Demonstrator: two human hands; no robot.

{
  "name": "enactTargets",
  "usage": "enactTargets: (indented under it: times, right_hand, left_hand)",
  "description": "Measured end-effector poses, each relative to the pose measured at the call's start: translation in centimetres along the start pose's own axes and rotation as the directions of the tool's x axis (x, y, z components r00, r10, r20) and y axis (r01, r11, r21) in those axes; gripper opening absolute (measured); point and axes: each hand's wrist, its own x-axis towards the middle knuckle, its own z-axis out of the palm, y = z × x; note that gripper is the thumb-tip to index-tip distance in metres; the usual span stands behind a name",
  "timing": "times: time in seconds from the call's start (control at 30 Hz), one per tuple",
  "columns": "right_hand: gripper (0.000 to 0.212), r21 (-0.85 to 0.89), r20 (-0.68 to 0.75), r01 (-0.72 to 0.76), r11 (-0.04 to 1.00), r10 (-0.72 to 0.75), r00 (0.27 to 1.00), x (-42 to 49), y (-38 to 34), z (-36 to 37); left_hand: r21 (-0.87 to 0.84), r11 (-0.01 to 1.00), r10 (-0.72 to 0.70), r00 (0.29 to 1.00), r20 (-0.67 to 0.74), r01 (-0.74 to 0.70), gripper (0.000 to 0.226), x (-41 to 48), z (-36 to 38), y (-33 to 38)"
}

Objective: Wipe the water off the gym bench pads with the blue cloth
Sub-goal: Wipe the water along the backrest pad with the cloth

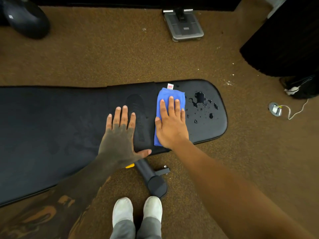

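Right hand (170,128) flat, fingers spread, pressing blue cloth (170,97) onto seat pad (207,131). Water puddle (200,99) just right of cloth. Left hand (119,135) open, flat on back pad (51,126), grasping nothing.

The right hand (170,125) covers the lower half of the blue cloth (170,96), hiding any water beneath. The worktop (51,126) runs off the picture's edge at 9 o'clock. Its embossed lettering (140,123) is too dark to read, as is the cloth's small tag (170,86)
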Motion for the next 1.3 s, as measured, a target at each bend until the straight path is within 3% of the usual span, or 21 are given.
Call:
enactTargets:
  times: [0.13,0.37,0.63,0.77,0.9,1.1,1.3]
  right_hand:
    - [0.062,-0.027,0.016,0.189,0.982,-0.189,0.982,-3.3,2.3,0.3]
    - [0.061,-0.032,-0.019,-0.056,0.998,0.055,0.998,0.7,3.7,-0.9]
    - [0.061,-0.054,0.022,0.134,0.99,-0.133,0.991,-2.2,3.8,-0.2]
    - [0.062,-0.067,0.008,0.104,0.992,-0.104,0.995,-1.1,5.4,-0.8]
    - [0.063,-0.067,0.031,0.073,0.995,-0.071,0.997,0.6,4.5,-1.3]
    - [0.062,-0.091,0.046,0.294,0.951,-0.291,0.956,-2.1,6.4,-0.7]
    - [0.062,-0.08,0.02,0.153,0.985,-0.152,0.988,0.9,8.3,-1.9]
  left_hand:
    - [-0.002,1.0,0.011,1.0,0.016,-0.011,0.137,0.1,-0.3,0.1]
    - [0.012,1.0,0.009,1.0,0.026,-0.009,0.136,0.5,-0.3,0.4]
    - [0.002,1.0,-0.009,1.0,0.019,0.009,0.135,0.7,-0.4,0.9]
    - [-0.006,1.0,0.009,1.0,0.006,-0.009,0.133,1.2,-0.6,1.8]
    - [-0.002,1.0,-0.008,1.0,-0.018,0.008,0.124,2.3,-0.6,3.4]
    - [-0.037,0.997,-0.072,0.995,-0.066,0.07,0.097,3.9,-0.4,5.3]
    - [0.001,0.994,-0.105,0.992,-0.073,0.105,0.088,4.1,0.2,5.9]
